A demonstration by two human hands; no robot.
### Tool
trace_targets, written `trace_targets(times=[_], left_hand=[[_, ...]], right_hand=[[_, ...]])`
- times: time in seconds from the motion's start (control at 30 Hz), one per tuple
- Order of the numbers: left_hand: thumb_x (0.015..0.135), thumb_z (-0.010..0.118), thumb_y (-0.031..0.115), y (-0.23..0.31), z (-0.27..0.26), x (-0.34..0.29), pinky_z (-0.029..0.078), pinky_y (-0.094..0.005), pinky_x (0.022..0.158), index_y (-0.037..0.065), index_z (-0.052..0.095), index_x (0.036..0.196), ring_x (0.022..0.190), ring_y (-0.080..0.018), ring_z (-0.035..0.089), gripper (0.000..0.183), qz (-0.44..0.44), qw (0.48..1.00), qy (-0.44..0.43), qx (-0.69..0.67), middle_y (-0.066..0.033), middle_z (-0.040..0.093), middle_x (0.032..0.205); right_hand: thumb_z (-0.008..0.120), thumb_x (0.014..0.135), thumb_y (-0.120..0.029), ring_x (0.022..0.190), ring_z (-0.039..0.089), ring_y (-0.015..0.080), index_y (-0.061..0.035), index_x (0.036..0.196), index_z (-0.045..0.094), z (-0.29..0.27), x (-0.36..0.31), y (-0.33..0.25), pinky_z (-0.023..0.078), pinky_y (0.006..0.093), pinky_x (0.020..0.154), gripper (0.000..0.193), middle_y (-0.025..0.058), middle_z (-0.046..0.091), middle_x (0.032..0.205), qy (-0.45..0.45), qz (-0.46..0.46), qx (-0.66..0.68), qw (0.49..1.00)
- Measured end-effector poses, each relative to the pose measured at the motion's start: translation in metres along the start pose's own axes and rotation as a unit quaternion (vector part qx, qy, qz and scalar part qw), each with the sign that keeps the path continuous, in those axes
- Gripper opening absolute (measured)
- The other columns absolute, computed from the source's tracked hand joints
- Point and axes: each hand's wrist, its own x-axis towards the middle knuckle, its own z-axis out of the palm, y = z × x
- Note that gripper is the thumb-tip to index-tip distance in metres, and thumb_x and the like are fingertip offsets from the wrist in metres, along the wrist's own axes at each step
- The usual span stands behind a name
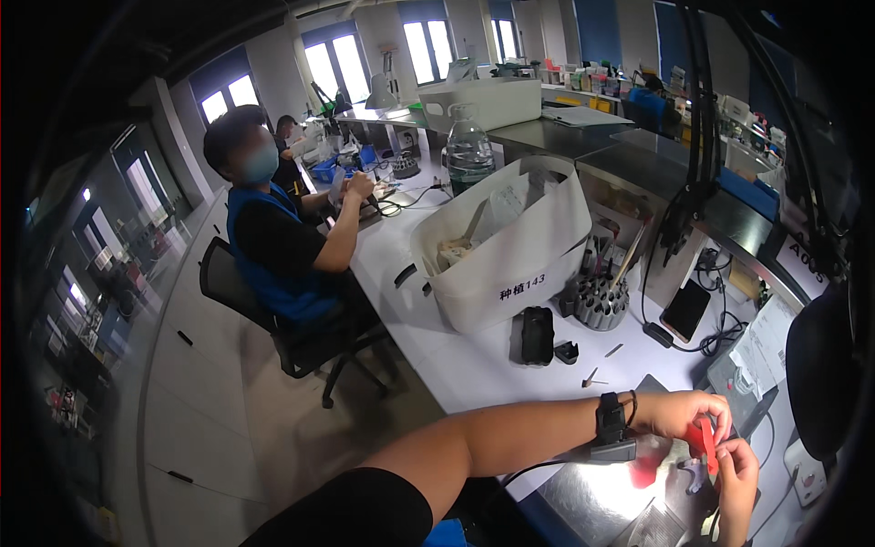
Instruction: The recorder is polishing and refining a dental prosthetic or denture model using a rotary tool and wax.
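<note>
At the lower right, over a brightly lit metal-coloured work plate (574, 497), both my hands meet at a thin red strip (709, 445). My left hand (684, 413), with a black band on its wrist, pinches the strip's upper part. Fingers of my right hand (738, 474) are closed on its lower end. Just beneath the hands lies a small pale piece (674, 460) with a purplish part, partly hidden, so its kind is unclear. A red glow or patch shows on the plate beside it.
A white bin (510, 264) of bagged items stands beyond my left forearm, near a round tool holder (602, 301). An open black case (537, 335), small burs (594, 378) and a phone (686, 310) lie around. A masked co-worker (283, 219) sits at the left; a dark lamp head (829, 374) hangs right.
</note>
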Motion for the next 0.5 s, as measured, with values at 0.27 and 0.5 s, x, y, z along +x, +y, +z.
trace_targets(times=[0.27,0.5], left_hand=[[0.100,0.056,-0.010,0.009,-0.014,-0.016,0.064,-0.0394,0.088,0.004,0.060,0.123,0.099,-0.0231,0.074,0.027,-0.176,0.981,-0.013,-0.080,-0.0134,0.071,0.110],[0.107,0.057,-0.002,0.004,-0.012,-0.004,0.064,-0.0380,0.086,0.004,0.054,0.106,0.100,-0.0267,0.073,0.007,-0.194,0.977,-0.012,-0.083,-0.0151,0.067,0.115]], right_hand=[[0.079,0.078,-0.004,0.069,0.057,0.0221,-0.0028,0.103,0.073,0.013,-0.007,-0.017,0.049,0.0338,0.064,0.026,0.0100,0.062,0.092,-0.037,-0.207,-0.291,0.933],[0.078,0.086,-0.008,0.081,0.066,0.0288,-0.0022,0.103,0.072,0.003,-0.010,-0.020,0.056,0.0393,0.073,0.019,0.0133,0.065,0.095,-0.064,-0.179,-0.291,0.938]])
